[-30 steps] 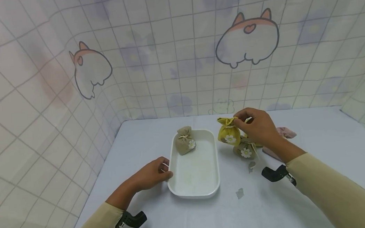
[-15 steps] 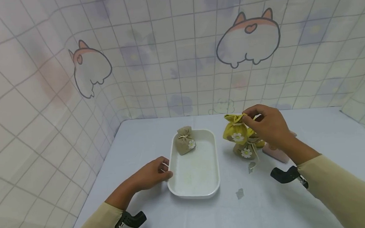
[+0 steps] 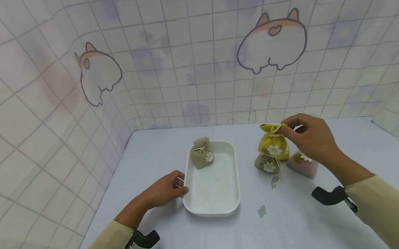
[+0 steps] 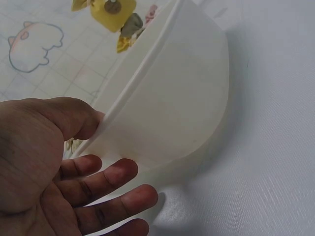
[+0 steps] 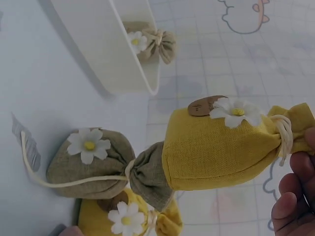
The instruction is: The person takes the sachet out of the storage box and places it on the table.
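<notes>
My right hand (image 3: 311,134) pinches the gathered neck of a yellow drawstring pouch (image 3: 271,141) with a white daisy. In the right wrist view this pouch hangs above a grey-brown pouch (image 5: 93,172), its base overlapping that one's ruffled top. Partly hidden beneath lies a second yellow pouch (image 5: 101,219). A pink pouch (image 3: 303,166) lies on the table below my right wrist. My left hand (image 3: 164,189) holds the left rim of a white tray (image 3: 212,194), thumb over the edge and fingers along the outer wall. One beige pouch (image 3: 200,158) leans in the tray's far left corner.
A pale cloth covers the table (image 3: 227,237), with small grey patches (image 3: 262,211) to the right of the tray. Checked fabric with cartoon animals forms a wall (image 3: 202,63) behind and on both sides. Black cameras are strapped to both wrists.
My right hand has moved to the right with the yellow pouch, bringing it over the grey-brown one and uncovering more of the pink pouch. My left hand and the tray have stayed put.
</notes>
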Available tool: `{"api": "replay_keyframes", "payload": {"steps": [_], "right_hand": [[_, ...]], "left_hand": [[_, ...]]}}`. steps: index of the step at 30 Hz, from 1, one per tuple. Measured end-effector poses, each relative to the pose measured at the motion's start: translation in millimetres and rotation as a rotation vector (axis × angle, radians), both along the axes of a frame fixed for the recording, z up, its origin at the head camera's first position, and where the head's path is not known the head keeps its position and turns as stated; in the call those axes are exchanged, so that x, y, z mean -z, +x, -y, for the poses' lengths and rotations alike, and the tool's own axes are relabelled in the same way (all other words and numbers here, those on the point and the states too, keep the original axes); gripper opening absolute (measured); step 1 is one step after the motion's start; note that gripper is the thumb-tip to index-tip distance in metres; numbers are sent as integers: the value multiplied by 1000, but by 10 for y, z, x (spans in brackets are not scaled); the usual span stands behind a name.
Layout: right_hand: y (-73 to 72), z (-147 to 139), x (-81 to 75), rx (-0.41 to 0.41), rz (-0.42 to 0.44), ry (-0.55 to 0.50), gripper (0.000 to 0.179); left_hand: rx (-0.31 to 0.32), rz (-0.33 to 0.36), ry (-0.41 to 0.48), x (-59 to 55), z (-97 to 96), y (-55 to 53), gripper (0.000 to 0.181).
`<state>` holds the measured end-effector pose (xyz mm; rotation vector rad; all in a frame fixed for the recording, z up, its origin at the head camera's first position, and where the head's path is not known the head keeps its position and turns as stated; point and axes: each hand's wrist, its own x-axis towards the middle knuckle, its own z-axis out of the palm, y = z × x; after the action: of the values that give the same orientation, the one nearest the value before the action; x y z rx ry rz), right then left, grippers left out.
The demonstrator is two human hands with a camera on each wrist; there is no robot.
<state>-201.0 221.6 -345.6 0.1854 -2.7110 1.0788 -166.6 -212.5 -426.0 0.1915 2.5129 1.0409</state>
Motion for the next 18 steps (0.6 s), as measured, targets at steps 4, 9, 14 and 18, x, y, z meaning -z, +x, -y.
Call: {"api": "replay_keyframes", "payload": {"steps": [4, 9, 14, 18], "right_hand": [[47, -84, 8, 18, -6, 6, 37], [111, -176, 5, 45, -11, 24, 35], [163, -246, 15, 72, -15, 38, 34], [206, -300, 32, 82, -9, 46, 33]], "left_hand": [[4, 2, 2, 4, 9, -5, 37], [7, 0, 5, -1, 8, -4, 36], [4, 6, 0, 3, 15, -6, 36], [9, 6, 1, 13, 16, -13, 36]]}}
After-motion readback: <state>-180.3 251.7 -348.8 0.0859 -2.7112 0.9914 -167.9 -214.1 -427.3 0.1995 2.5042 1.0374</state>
